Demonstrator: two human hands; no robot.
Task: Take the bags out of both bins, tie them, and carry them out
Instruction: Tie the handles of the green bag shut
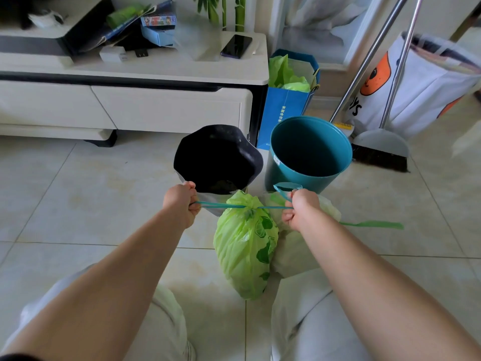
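A light green trash bag (pixel 243 246) with darker green print stands on the floor tiles between my knees, its neck gathered. A teal drawstring (pixel 223 205) runs taut from the neck out to both sides. My left hand (pixel 182 204) is fisted on the left end, my right hand (pixel 299 209) on the right end, a loop sticking up above it. Behind my right hand lies a second pale bag (pixel 329 208), partly hidden, with a green strip (pixel 374 224) trailing right. Just beyond stand a black bin (pixel 217 157) and a teal bin (pixel 309 149), both without bags.
A white TV cabinet (pixel 156 74) with a phone (pixel 236 46) and boxes on top runs along the back. A blue paper bag (pixel 283 110) stands at its right end. A broom (pixel 380 152) and a large white tote (pixel 426 84) lean at the right.
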